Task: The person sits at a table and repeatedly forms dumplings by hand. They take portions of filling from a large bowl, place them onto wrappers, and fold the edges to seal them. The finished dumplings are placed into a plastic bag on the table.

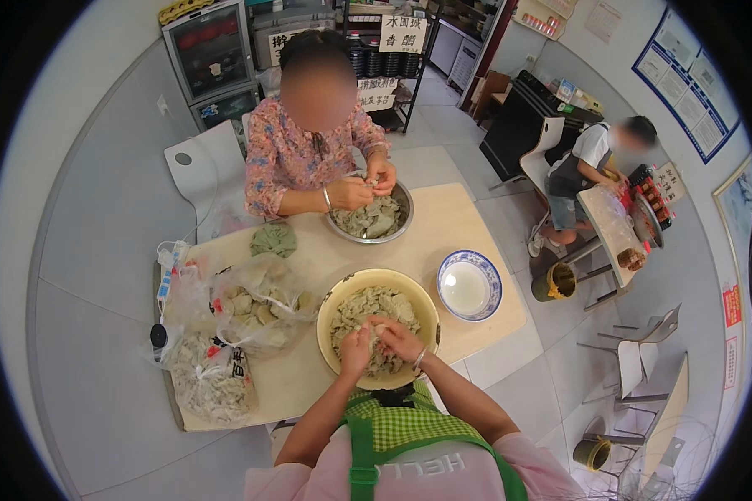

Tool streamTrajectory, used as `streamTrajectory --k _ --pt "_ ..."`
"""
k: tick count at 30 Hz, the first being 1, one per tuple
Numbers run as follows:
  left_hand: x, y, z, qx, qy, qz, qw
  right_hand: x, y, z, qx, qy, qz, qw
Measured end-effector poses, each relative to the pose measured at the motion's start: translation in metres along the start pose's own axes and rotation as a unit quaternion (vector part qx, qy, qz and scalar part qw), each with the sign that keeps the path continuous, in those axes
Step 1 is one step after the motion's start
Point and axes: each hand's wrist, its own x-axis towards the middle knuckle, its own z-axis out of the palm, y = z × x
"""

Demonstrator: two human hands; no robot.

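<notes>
My left hand (357, 351) and my right hand (397, 341) meet over a large cream enamel basin (327, 313) with a chipped dark rim. Fingers of both hands are closed in a pinch on a small pale piece (379, 331) between them. Soft, torn grey-green pieces (384, 302) fill much of the basin; their exact kind is unclear. A bracelet circles my right wrist. Just right of the basin stands a blue-and-white bowl (470, 285) holding pale liquid. Across the table, another person's hands (368, 188) work over a steel bowl (405, 219) of similar pieces.
Plastic bags (263, 305) of similar pieces cover the table's left side, beside a green cloth-like bundle (274, 240). A white power strip (169, 271) lies at the left edge. Another person (585, 159) sits at a small table at right, near a bin (554, 282).
</notes>
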Motion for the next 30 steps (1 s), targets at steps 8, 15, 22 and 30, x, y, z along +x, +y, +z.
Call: streamTrajectory --k 8,15,22,30 --pt "-0.011 0.016 0.003 0.028 -0.012 0.053 0.998 0.003 0.016 0.006 -0.29 0.16 -0.06 0.942" --pt "0.0 0.008 -0.002 -0.147 -0.049 -0.113 0.981 0.011 0.021 -0.007 -0.021 0.136 -0.02 0.99" --pt "-0.006 0.014 0.002 -0.091 -0.057 -0.107 0.988 -0.009 0.001 0.019 -0.271 0.073 -0.117 0.953" --pt "-0.002 0.004 0.006 -0.022 -0.066 -0.015 0.997 0.016 0.04 -0.023 -0.187 0.132 -0.037 0.973"
